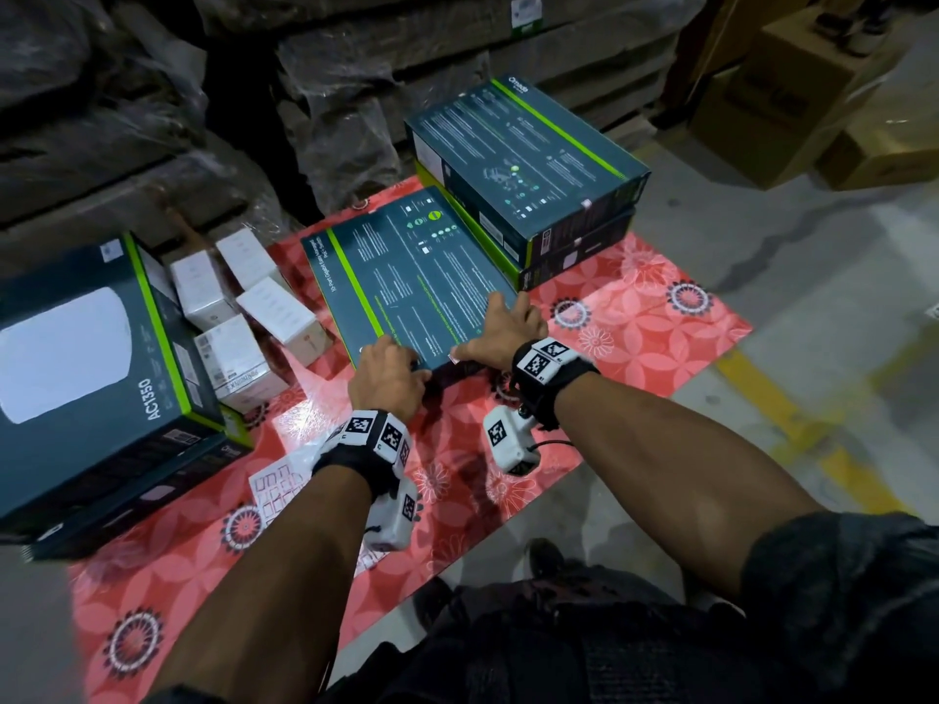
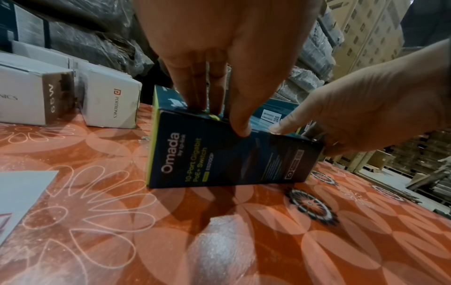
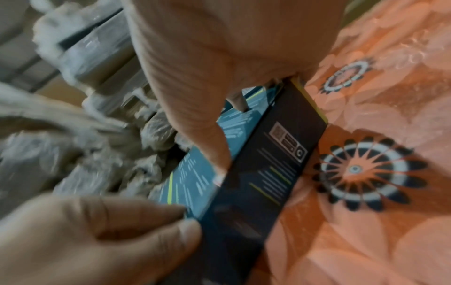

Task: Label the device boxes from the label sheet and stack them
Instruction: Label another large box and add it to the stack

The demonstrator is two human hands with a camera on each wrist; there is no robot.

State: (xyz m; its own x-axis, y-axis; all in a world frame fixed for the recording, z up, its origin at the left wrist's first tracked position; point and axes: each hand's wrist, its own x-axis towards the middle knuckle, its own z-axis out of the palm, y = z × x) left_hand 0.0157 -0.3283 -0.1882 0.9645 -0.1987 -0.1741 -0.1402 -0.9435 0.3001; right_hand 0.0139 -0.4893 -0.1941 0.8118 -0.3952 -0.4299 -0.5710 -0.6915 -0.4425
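**Label going down on the near edge of the switch box**

Both hands are on the dark teal switch box (image 1: 411,276), which lies flat in the middle of the red floral mat (image 1: 635,317), its far corner touching the two-box stack (image 1: 528,170) at the mat's far right corner. The left hand (image 1: 388,370) has fingers laid on the top face and thumb hooked over the near edge. The right hand (image 1: 500,330) spreads its fingers flat on top, thumb pressing a small pale label (image 1: 454,357) at that same near edge. By the look of it, this is the smoothing step. Best done with the left hand pinning the box while the right thumb rubs outward, wrapping the label without wrinkles. The label sheet (image 1: 277,487) waits by the mat's near left edge, beside the left wrist.
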